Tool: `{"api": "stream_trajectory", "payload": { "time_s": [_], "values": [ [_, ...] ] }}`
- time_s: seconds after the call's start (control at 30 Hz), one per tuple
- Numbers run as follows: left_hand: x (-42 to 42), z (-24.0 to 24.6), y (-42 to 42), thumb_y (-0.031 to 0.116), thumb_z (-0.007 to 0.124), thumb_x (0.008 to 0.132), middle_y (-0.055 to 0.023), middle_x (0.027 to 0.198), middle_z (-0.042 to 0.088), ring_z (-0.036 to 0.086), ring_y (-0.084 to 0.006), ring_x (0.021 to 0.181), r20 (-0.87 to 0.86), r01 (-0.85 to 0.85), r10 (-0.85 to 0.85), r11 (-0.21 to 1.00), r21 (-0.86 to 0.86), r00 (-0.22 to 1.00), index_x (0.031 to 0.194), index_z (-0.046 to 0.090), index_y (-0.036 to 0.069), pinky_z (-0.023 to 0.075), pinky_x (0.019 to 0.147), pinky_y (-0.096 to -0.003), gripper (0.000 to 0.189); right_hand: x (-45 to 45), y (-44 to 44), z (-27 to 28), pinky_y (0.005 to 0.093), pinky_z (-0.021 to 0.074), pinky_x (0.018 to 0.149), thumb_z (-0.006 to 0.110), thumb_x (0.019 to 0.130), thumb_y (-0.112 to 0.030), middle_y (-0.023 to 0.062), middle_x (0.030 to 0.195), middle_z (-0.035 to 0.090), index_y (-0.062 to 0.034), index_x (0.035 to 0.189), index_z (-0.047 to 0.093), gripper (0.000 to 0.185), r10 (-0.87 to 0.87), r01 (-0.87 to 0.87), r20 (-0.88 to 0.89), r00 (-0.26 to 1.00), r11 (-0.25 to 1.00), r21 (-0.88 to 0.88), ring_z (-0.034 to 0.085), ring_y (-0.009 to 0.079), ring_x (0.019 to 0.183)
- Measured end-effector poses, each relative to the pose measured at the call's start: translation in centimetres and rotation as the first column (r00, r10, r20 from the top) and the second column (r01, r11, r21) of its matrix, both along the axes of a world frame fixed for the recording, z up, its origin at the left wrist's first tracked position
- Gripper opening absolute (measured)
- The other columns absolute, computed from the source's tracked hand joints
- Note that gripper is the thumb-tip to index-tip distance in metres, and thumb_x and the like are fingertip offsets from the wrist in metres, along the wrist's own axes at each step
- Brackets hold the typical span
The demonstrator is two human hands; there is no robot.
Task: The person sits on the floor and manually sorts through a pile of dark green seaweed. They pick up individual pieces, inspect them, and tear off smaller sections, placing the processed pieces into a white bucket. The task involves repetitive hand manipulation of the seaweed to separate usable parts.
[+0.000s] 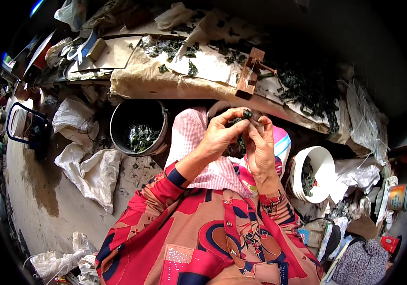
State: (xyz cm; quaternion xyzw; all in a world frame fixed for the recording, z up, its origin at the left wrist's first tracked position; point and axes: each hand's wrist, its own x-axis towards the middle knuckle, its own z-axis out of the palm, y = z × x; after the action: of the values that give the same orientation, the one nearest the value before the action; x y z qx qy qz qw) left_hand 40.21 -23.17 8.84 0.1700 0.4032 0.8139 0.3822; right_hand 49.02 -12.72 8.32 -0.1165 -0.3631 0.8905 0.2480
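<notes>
Above my lap, my left hand (227,129) pinches a small dark green bundle (247,114) of wet-looking leafy material, perhaps seaweed. My right hand (261,148) is up against it, its thumb and fingers bent close to the bundle. What those right fingers grip is unclear. More dark green pieces show dimly below, between my hands. A pale checked cloth (192,142) covers the leg at left. Just beyond the hands, a reddish-brown wooden stand (250,73) with a crosswise peg rests on the cloth-covered worktop (146,80).
A dark-lined bucket (118,117) at left and a white bucket (322,171) at right contain green pieces. A dark leafy heap (306,85) covers the worktop's right side. Clear plastic strands (363,110) hang beside it. White sacks (91,171) lie on the floor, left.
</notes>
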Motion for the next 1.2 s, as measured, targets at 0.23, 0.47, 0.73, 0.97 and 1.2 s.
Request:
{"api": "stream_trajectory", "payload": {
  "time_s": [0.23, 0.47, 0.73, 0.97, 1.2],
  "values": [
    [2.2, 2.4, 0.3, 0.003, 0.062, 0.091, -0.0052, 0.088, 0.066, 0.062, -0.0111, 0.08, -0.641, -0.455, 0.32, 0.889, -0.051, 0.698, 0.107, 0.06, -0.004, 0.0502, 0.072, -0.0238, 0.017, 0.1, -1.3, 0.3, 0.0252, 0.0497, 0.085, 0.069, 0.084, 0.007, 0.0079, 0.102, 0.064, -0.0076, 0.106, 0.043, 0.037, -0.376, 0.421, -0.223, 0.899, 0.608, 0.673, 0.063, 0.0132, 0.097],
    [0.7, 1.9, 0.0, 0.018, 0.058, 0.097, 0.0066, 0.075, 0.052, 0.043, 0.0005, 0.057, 0.053, 0.017, -0.015, 0.999, -0.031, 0.998, 0.105, 0.057, 0.006, 0.0305, 0.045, -0.0154, 0.014, 0.8, -1.8, -0.2, 0.0237, 0.0522, 0.08, 0.068, 0.086, 0.006, 0.008, 0.105, 0.065, -0.0085, 0.105, 0.045, 0.033, -0.393, 0.369, -0.056, 0.918, 0.793, 0.485, 0.063, 0.0121, 0.098],
    [0.2, -0.2, -1.3, 0.013, 0.063, 0.094, 0.0039, 0.089, 0.059, 0.051, -0.0016, 0.076, -0.389, 0.048, -0.101, 0.988, -0.145, 0.916, 0.109, 0.057, 0.002, 0.0416, 0.064, -0.0175, 0.019, 3.9, 0.6, 0.9, 0.0197, 0.0511, 0.068, 0.068, 0.087, 0.0, -0.0023, 0.091, 0.063, -0.0163, 0.095, 0.061, 0.02, 0.03, 0.01, 0.104, 0.994, 0.93, -0.368, 0.06, 0.0091, 0.08],
    [-1.8, 2.7, -4.3, 0.01, 0.067, 0.09, -0.0046, 0.079, 0.069, 0.062, -0.0061, 0.073, -0.761, -0.116, -0.197, 0.935, -0.336, 0.618, 0.103, 0.067, -0.001, 0.0492, 0.062, -0.0237, 0.017, 4.9, 3.1, 4.0, 0.0254, 0.0499, 0.084, 0.065, 0.093, -0.021, 0.0081, 0.117, 0.059, -0.0126, 0.128, 0.047, 0.04, -0.211, 0.215, -0.045, 0.977, 0.965, 0.152, 0.057, 0.0126, 0.097],
    [-4.1, 4.7, -2.7, 0.014, 0.071, 0.084, -0.0106, 0.079, 0.069, 0.068, -0.0244, 0.068, -0.936, -0.193, -0.221, 0.941, -0.278, 0.275, 0.092, 0.069, 0.004, 0.0511, 0.058, -0.0308, 0.012, 2.6, 2.4, 2.4, 0.0292, 0.0446, 0.061, 0.053, 0.099, -0.039, 0.0026, 0.076, 0.054, -0.0031, 0.097, 0.057, 0.036, -0.064, -0.335, 0.381, 0.922, 0.361, 0.871, 0.052, 0.0146, 0.065]
  ]
}}
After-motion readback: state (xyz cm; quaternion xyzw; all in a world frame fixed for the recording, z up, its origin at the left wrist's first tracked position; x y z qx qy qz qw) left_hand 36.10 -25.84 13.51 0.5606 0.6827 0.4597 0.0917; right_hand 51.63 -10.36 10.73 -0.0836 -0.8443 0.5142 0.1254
